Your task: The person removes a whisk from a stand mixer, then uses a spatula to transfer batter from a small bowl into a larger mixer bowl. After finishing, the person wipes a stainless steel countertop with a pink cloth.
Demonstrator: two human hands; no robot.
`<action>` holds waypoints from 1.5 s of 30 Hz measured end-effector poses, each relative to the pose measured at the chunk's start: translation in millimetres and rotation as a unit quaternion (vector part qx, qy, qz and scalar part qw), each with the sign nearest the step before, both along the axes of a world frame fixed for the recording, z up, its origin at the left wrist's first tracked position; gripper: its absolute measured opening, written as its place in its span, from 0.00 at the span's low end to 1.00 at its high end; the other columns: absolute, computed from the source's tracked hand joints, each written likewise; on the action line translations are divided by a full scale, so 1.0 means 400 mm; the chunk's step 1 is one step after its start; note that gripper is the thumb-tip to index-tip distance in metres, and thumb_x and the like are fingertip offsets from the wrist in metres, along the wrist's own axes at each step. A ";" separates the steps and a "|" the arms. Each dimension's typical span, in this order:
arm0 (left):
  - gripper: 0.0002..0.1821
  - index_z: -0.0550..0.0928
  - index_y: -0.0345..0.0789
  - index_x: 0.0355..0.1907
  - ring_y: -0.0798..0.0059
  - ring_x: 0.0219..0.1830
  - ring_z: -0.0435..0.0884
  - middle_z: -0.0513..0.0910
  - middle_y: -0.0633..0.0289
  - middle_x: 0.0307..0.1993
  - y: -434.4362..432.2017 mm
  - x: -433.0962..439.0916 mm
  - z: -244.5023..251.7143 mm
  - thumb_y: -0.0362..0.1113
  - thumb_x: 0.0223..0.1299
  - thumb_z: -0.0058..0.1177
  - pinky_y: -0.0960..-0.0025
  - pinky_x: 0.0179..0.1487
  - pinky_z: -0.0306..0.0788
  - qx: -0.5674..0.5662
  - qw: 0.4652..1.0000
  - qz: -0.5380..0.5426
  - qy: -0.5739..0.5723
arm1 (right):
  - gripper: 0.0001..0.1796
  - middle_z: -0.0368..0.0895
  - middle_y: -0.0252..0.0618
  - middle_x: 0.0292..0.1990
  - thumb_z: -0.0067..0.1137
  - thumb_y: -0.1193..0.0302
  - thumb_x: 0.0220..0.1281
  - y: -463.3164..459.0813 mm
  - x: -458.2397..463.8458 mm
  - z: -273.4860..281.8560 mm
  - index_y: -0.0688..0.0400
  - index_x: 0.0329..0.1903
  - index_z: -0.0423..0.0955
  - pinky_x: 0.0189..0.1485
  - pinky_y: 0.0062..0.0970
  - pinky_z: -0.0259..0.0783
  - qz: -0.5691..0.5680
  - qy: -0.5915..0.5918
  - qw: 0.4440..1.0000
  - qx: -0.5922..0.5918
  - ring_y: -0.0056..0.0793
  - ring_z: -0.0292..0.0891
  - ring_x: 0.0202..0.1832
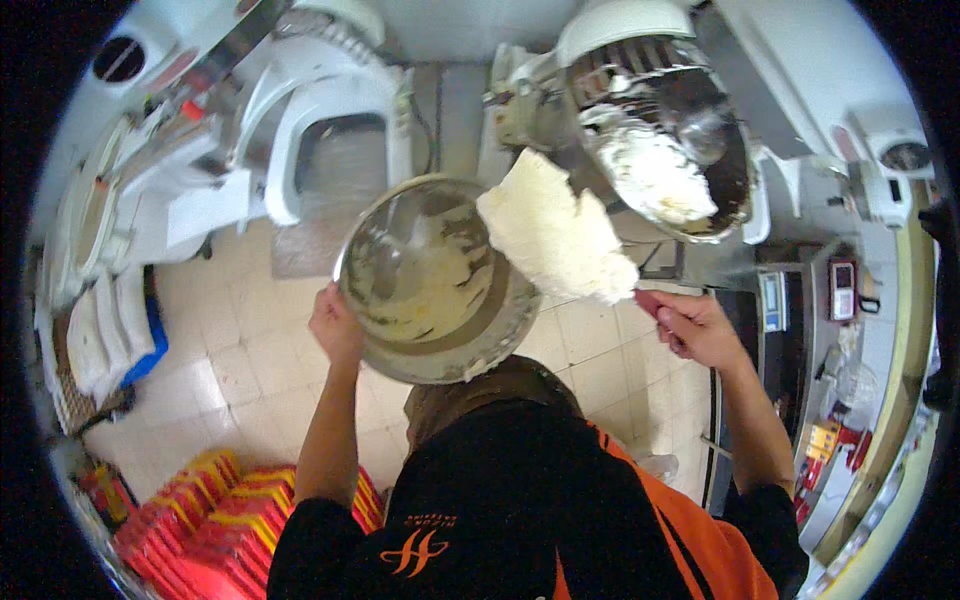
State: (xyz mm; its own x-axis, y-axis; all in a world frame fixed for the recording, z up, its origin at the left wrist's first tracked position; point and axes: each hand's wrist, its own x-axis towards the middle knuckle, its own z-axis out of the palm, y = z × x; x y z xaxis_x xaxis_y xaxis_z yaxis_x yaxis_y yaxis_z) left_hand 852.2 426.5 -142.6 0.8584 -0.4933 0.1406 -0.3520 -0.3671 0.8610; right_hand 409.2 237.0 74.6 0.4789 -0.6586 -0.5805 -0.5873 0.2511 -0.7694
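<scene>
My left hand [335,324] grips the rim of a round metal bowl [431,262], tilted so that its inside faces up. A thin coat of cream-coloured mixture is smeared over the bowl's inner wall. In my right hand [694,328] is the dark red handle of a tool [649,302], its working end hidden under a large lump of pale cream [559,232]. That lump is to the right of the bowl, partly in front of its rim. Beyond it, a metal mixer bowl [720,142] holds a mass of white cream [645,165].
A stand mixer [626,26] rises over the mixer bowl, and another white mixer frame [281,165] stands at the left. Red and yellow stacked crates [217,525] are at lower left, near white sacks [112,322]. A counter along the right carries a small scale [844,289].
</scene>
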 end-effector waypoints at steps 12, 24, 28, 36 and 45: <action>0.24 0.72 0.32 0.23 0.69 0.17 0.67 0.72 0.54 0.15 -0.005 0.001 0.005 0.45 0.76 0.44 0.62 0.24 0.63 0.072 0.993 -0.014 -0.087 | 0.34 0.81 0.42 0.35 0.58 0.76 0.57 -0.225 -0.181 -0.025 0.44 0.69 0.69 0.31 0.43 0.78 0.131 0.313 0.694 -0.635 0.47 0.79 0.27; 0.25 0.73 0.31 0.23 0.67 0.17 0.67 0.71 0.51 0.15 -0.009 0.003 0.005 0.47 0.74 0.46 0.60 0.24 0.63 0.075 0.995 0.011 -0.072 | 0.31 0.81 0.48 0.37 0.59 0.83 0.60 -0.141 -0.160 -0.033 0.55 0.67 0.71 0.32 0.36 0.78 0.055 0.172 0.652 -0.736 0.43 0.79 0.31; 0.24 0.72 0.32 0.22 0.69 0.17 0.65 0.70 0.53 0.14 -0.008 0.003 0.010 0.45 0.74 0.48 0.62 0.23 0.62 0.061 0.996 0.009 -0.067 | 0.28 0.83 0.44 0.40 0.59 0.81 0.59 -0.073 -0.055 -0.043 0.53 0.64 0.74 0.31 0.33 0.79 0.182 0.131 0.704 -0.674 0.38 0.82 0.33; 0.22 0.75 0.32 0.23 0.74 0.16 0.65 0.70 0.57 0.14 -0.009 0.004 -0.003 0.44 0.74 0.48 0.65 0.22 0.62 0.042 0.999 0.011 -0.025 | 0.23 0.80 0.49 0.46 0.50 0.70 0.62 -0.068 0.500 -0.519 0.53 0.61 0.71 0.42 0.47 0.80 0.344 0.272 0.814 -0.382 0.51 0.83 0.42; 0.23 0.74 0.32 0.23 0.76 0.16 0.65 0.70 0.60 0.13 -0.024 0.001 0.003 0.44 0.75 0.46 0.65 0.22 0.62 0.070 0.995 0.008 -0.067 | 0.16 0.85 0.50 0.44 0.48 0.69 0.64 -0.069 0.608 -0.912 0.58 0.48 0.82 0.48 0.43 0.79 0.427 0.262 0.833 -0.235 0.46 0.83 0.48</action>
State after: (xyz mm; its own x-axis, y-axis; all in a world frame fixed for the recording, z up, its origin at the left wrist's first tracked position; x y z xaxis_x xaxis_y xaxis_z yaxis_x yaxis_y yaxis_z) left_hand 852.5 417.0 -141.4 0.8444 -0.5028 0.1848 -0.4533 -0.4868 0.7467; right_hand 652.6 209.4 -290.2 0.6508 -0.4211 -0.6318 -0.6838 -0.6866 -0.2468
